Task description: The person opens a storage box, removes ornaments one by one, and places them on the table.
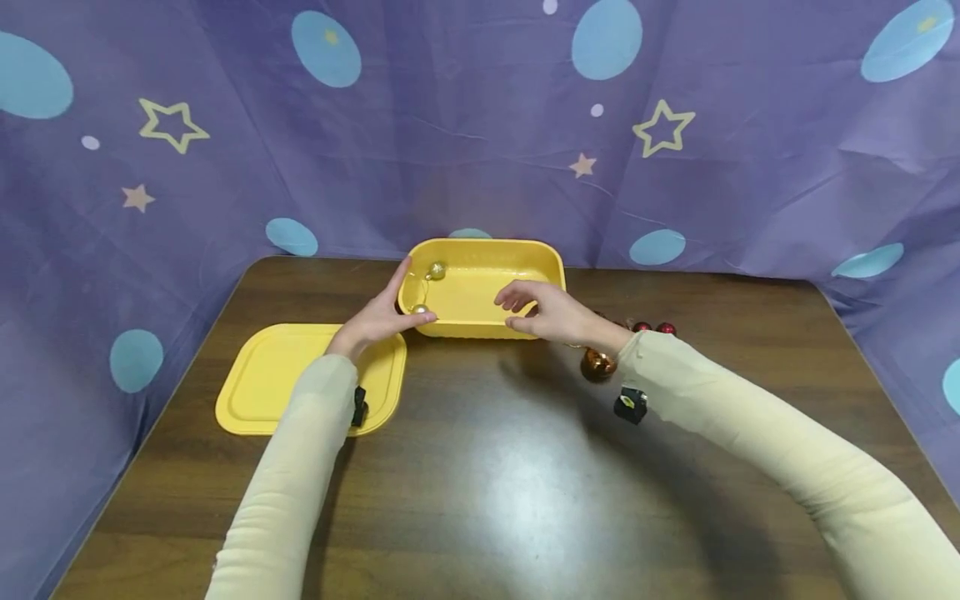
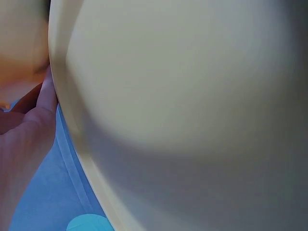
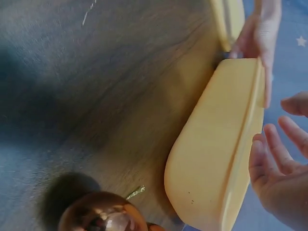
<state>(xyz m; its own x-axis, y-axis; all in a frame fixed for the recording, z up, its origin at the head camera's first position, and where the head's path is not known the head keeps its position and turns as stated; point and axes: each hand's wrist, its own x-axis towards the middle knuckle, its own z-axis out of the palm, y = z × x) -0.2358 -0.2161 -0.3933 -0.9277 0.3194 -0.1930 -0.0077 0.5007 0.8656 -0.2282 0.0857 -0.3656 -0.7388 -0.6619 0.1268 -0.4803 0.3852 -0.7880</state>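
Note:
A yellow plastic container stands near the back of the table. My left hand holds it by the left end, thumb across the front rim and fingers along the left side. Inside, at that end, lie two small gold baubles, one of them close by the left thumb. Over the container's front right part is my right hand, its fingers loosely bent with nothing held. The right wrist view shows those fingers spread beside the container's rim. In the left wrist view the yellow lid's pale surface fills most of the picture.
The yellow lid lies flat on the wooden table, left of the container. A shiny copper bauble and red baubles sit to the right, partly behind the right forearm. A purple patterned cloth hangs right behind the table.

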